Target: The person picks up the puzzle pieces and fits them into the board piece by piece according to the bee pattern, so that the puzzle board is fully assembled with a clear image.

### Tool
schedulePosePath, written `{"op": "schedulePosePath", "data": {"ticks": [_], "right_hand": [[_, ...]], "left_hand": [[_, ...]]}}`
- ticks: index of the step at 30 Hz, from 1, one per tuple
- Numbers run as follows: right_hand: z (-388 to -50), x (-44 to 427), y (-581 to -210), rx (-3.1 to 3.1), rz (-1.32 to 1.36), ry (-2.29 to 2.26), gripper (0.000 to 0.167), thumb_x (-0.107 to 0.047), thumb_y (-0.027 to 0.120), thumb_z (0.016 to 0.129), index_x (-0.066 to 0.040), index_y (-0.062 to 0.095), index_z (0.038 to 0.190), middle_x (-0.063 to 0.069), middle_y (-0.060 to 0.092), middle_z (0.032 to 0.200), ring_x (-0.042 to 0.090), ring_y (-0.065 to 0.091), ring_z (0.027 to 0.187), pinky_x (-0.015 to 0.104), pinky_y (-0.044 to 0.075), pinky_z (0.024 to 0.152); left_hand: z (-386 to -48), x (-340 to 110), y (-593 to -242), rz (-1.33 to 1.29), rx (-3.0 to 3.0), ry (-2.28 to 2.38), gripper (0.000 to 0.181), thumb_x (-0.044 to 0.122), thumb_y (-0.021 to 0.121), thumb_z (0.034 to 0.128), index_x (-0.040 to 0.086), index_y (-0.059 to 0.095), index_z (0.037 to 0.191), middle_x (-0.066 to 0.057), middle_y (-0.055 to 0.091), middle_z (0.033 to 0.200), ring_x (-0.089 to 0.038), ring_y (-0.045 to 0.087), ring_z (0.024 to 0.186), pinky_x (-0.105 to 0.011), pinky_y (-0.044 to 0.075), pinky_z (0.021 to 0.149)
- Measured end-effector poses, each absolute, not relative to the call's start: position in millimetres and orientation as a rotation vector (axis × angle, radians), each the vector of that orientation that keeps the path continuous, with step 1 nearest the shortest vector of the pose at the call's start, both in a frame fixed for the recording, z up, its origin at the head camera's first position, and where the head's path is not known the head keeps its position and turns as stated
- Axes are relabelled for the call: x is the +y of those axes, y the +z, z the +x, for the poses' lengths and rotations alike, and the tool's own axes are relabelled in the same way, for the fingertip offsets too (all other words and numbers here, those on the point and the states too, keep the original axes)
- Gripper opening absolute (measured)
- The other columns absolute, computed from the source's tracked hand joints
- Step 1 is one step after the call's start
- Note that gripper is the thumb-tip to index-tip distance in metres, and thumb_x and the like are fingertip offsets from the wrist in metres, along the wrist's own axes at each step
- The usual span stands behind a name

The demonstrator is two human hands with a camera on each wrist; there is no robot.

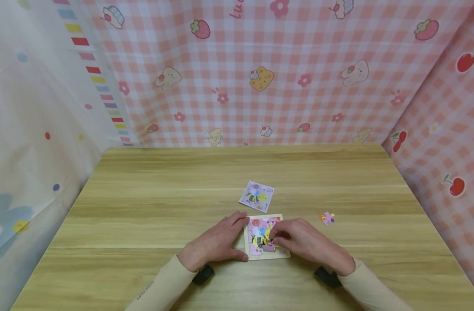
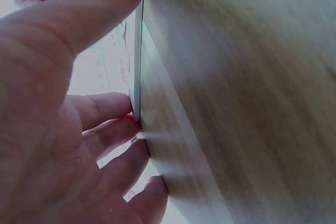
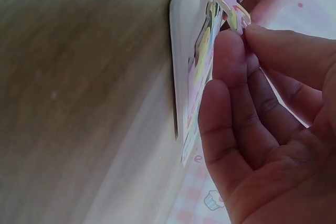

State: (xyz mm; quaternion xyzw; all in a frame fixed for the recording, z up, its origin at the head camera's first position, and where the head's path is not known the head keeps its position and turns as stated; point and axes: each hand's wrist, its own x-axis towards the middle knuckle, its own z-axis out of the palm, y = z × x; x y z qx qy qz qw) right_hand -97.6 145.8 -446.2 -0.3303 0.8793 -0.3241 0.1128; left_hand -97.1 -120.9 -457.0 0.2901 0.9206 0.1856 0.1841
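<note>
A square jigsaw board [image 1: 282, 254] with a pale frame lies on the table, partly filled with pieces of a bee picture. My left hand [image 1: 217, 239] rests along its left side, forefinger at the upper corner and thumb at the lower one; in the left wrist view the fingers [image 2: 107, 106] are only slightly bent against the edge. Over the board's right half, my right hand [image 1: 304, 242] pinches a pink and yellow puzzle piece [image 3: 234, 8] between thumb and forefinger. The piece is tilted above the board. My right hand hides part of the board in the head view.
A square bee picture card [image 1: 257, 196] lies just beyond the board. To the right sits a loose puzzle piece [image 1: 327, 218]. The wooden table [image 1: 155, 194] meets a checked pink curtain [image 1: 229, 65] at the back, with more curtains at both sides.
</note>
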Motion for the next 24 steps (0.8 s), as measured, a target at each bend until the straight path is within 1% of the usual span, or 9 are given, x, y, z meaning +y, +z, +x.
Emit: {"op": "schedulePosePath", "data": {"ticks": [16,24], "right_hand": [[-100.6,143.3,-449.9,2.566,-0.986,-0.911,0.011,-0.006,0.071,0.097,-0.016,0.076,0.097,-0.013,0.071,0.093,0.000,0.061,0.085,0.028,0.057,0.079],[-102.2,141.3,-449.5,2.562,-1.000,-0.902,0.011,-0.005,0.071,0.096,-0.015,0.076,0.095,-0.013,0.070,0.092,0.001,0.061,0.085,0.030,0.057,0.079]], "left_hand": [[-96.9,-120.5,-456.2,0.802,2.589,0.517,0.097,0.046,0.085,0.0848,0.003,0.038,0.158,-0.011,0.030,0.167,-0.028,0.029,0.153,-0.043,0.029,0.124],[-97.1,-121.1,-456.5,0.807,2.588,0.524,0.097,0.046,0.084,0.0852,0.003,0.038,0.158,-0.012,0.030,0.167,-0.028,0.029,0.153,-0.043,0.029,0.124]]}}
